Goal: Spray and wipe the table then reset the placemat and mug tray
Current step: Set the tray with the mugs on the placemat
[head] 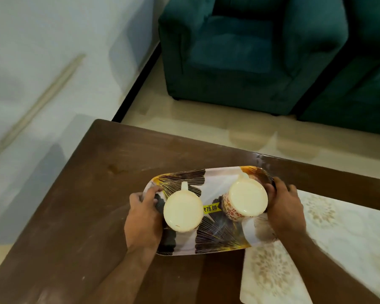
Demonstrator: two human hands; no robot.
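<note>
We grip the mug tray point(208, 232) at centre frame, left hand point(144, 218) and right hand point(286, 210) each curled over a short end, both mugs point(183, 212) aboard. The placemat point(338, 249) lies lower right on the table point(75, 205), under the tray's right end. Whether spraying and wiping are done we cannot tell; seating the tray seems left.

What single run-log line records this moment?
left hand: grips patterned oval tray | right hand: grips tray | two cream mugs: on tray

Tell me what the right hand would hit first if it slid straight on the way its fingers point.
Probably nothing close: the right hand points past the tray rim over bare table; depth unclear.
</note>
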